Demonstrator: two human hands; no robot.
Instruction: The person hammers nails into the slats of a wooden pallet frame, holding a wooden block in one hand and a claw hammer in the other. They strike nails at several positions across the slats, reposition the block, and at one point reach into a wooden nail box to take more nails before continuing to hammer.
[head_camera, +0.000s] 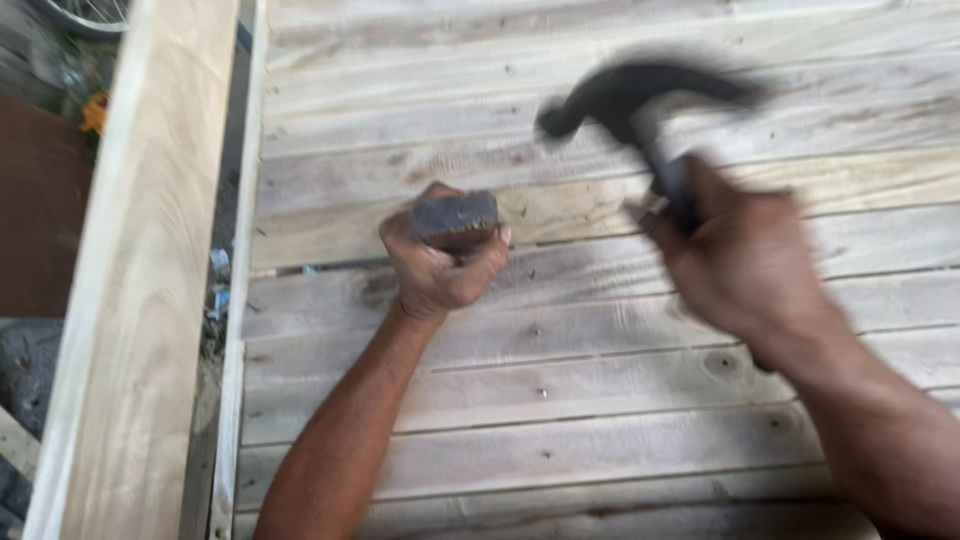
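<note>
Wooden planks (600, 330), pale and already studded with nail heads, lie side by side; the seam beside the dark block (456, 218) looks unfinished. Left hand (440, 265) clenches that block upright against the planks. Right of the block, the right hand (745, 265) grips a raised, motion-blurred black hammer (640, 100).

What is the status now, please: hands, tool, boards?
Left hand grips dark block against planks. Right hand holds hammer, raised, blurred. Nothing between them.
</note>
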